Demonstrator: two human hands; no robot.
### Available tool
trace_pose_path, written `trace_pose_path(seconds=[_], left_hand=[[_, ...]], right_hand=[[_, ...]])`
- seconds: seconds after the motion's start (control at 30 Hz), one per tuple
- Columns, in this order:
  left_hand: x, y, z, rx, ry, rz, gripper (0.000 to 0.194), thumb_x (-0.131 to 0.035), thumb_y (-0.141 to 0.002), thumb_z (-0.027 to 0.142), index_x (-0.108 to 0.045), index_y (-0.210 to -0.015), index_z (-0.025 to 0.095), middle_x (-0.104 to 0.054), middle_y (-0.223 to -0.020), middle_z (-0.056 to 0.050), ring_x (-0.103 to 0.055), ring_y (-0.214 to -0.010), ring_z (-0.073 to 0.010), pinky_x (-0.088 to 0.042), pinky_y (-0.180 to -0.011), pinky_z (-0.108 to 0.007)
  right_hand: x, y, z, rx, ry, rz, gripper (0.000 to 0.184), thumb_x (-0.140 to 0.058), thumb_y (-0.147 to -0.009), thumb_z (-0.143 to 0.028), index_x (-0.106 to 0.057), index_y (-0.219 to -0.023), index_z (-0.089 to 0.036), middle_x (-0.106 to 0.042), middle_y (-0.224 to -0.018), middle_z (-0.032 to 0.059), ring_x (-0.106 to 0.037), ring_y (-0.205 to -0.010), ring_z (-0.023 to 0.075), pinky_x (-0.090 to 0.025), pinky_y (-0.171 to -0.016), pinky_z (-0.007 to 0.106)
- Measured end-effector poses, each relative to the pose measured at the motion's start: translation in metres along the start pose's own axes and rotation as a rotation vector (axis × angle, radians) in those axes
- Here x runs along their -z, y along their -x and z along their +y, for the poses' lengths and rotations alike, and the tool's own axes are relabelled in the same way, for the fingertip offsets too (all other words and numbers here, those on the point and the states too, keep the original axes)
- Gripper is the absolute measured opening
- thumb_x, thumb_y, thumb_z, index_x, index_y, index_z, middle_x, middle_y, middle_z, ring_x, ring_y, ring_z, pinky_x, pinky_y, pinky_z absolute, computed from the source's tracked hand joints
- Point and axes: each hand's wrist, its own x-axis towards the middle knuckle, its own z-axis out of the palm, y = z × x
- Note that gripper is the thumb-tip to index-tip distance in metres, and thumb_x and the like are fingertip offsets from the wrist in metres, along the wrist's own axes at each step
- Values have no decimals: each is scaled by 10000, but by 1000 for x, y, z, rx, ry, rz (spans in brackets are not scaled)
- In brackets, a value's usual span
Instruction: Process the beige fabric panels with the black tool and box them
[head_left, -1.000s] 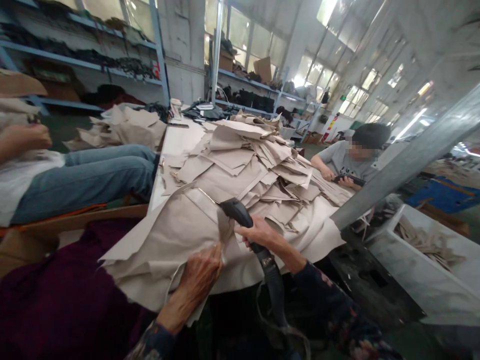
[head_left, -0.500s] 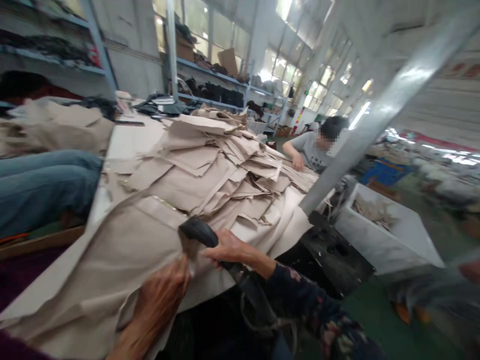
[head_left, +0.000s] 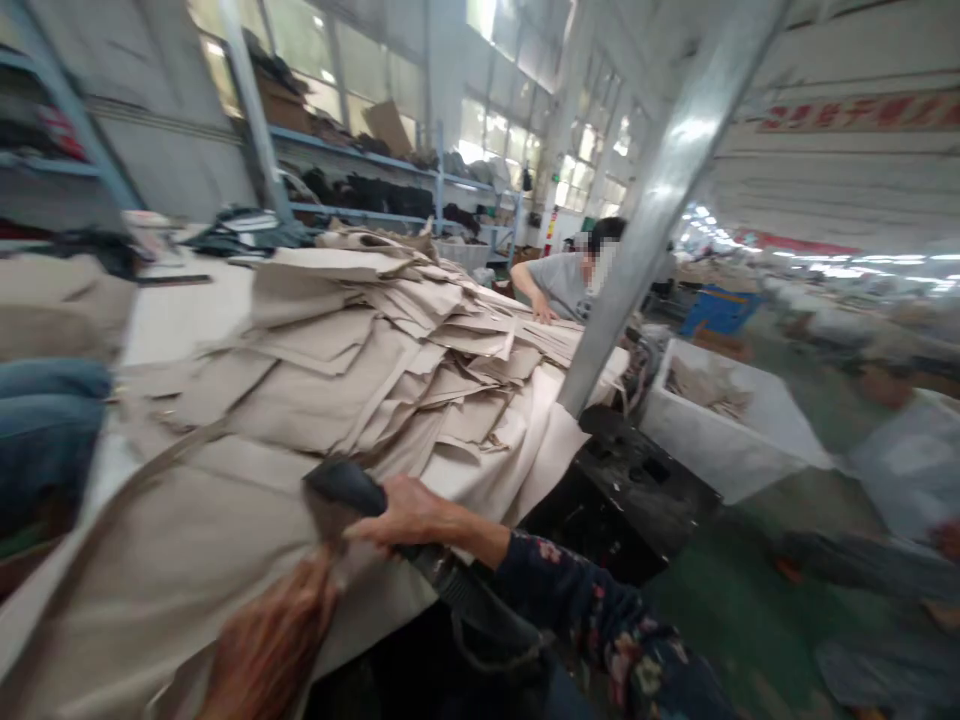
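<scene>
Beige cloth (head_left: 172,530), laid out in a broad panel with one long edge turned up, covers the near side of the white counter (head_left: 191,310) and hangs past its front edge. The right hand (head_left: 405,520) is closed around the grip of a black handheld tool (head_left: 480,600), its fingers wrapped over the handle; the tool's head is at the panel, and its body slants back toward the wearer's dark floral sleeve (head_left: 600,620). The left hand (head_left: 274,630) is curled with its fingertips gathered on a fold of the panel just beside and below the tool head; blur conceals the exact finger contact. Directly beyond the panel, a disordered pile of beige pieces (head_left: 360,350) is heaped over the middle of the counter. A flat dark object (head_left: 174,281) lies at the far left, near a bundle of dark cloth (head_left: 247,230). Across the counter, a co-worker in a grey shirt (head_left: 559,285) leans with one hand on the pieces. To the right, a metal post (head_left: 660,200) rises at a slant, and a white bin (head_left: 750,470) containing beige scraps (head_left: 709,388) stands beyond a black box (head_left: 630,480).
</scene>
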Motion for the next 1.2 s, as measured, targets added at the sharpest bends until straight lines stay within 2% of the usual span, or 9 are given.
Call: trace_pose_path(seconds=[0.13,0.23,0.33,0.47,0.57,0.7,1.0,1.1,1.2], left_hand=[[35,-15,18,140,-12,-230,407,-322,-897,109,-520,-1252,114,-665,-1097,-150,-646,-944,-231,-476,-764,-316],[65,-29,13,183,86,-277,306,-349,-937,248,-614,-1073,178,-674,-918,-82,-651,-828,-196,-457,-727,-269],[98,-39,-11,277,115,-84,327,-341,-946,309,-638,-990,179,-630,-895,-78,-615,-821,-189,-448,-768,-275],[128,-56,-74,618,47,305,453,-417,-888,275,-459,-1306,104,-476,-1283,-196,-417,-1221,-296,-309,-1018,-412],[134,-65,-119,802,223,308,501,-508,-784,223,-497,-1252,45,-489,-1284,-232,-381,-1260,-346,-292,-1022,-438],[131,-62,-142,793,502,227,271,-539,-698,230,-672,-872,70,-672,-832,-85,-601,-928,-292,-446,-809,-326],[125,-9,-91,768,1260,250,411,-637,-706,411,-663,-966,93,-690,-755,-67,-595,-591,-160,-474,-560,-264],[127,19,-61,779,1568,353,394,-738,-627,343,-687,-945,118,-689,-706,-48,-596,-569,-156,-466,-552,-255],[125,49,-31,767,1672,458,359,-776,-566,327,-712,-845,111,-687,-715,-61,-612,-605,-170,-474,-598,-274]], right_hand=[[12,0,-15,86,-16,69,159,-525,-812,-303,-491,-741,-165,-504,-527,-39,-487,-415,78,-422,-383,167],[19,3,-16,147,-20,-22,152,-527,-796,-296,-468,-745,-167,-512,-527,-35,-487,-395,83,-433,-369,183],[16,13,-12,128,-55,-126,147,-555,-758,-292,-469,-744,-174,-514,-503,-46,-485,-375,92,-432,-344,193],[3,20,-8,149,-74,-185,141,-546,-755,-282,-454,-718,-181,-494,-494,-57,-491,-378,89,-443,-352,189],[-3,17,-4,142,-93,-200,139,-546,-753,-286,-449,-759,-187,-502,-520,-56,-499,-382,94,-440,-343,191],[-4,16,0,124,-91,-227,127,-536,-753,-279,-457,-808,-196,-504,-519,-59,-495,-374,96,-419,-334,184],[-8,21,-48,152,-95,-316,241,-595,-702,-377,-454,-807,-213,-522,-515,-50,-488,-376,95,-430,-364,196],[-28,14,-55,207,-9,-402,279,-600,-671,-447,-490,-824,-241,-520,-503,-24,-514,-381,129,-427,-359,227],[-72,-5,-70,408,79,-580,366,-625,-570,-545,-538,-861,-340,-516,-506,24,-599,-429,218,-402,-335,285]])
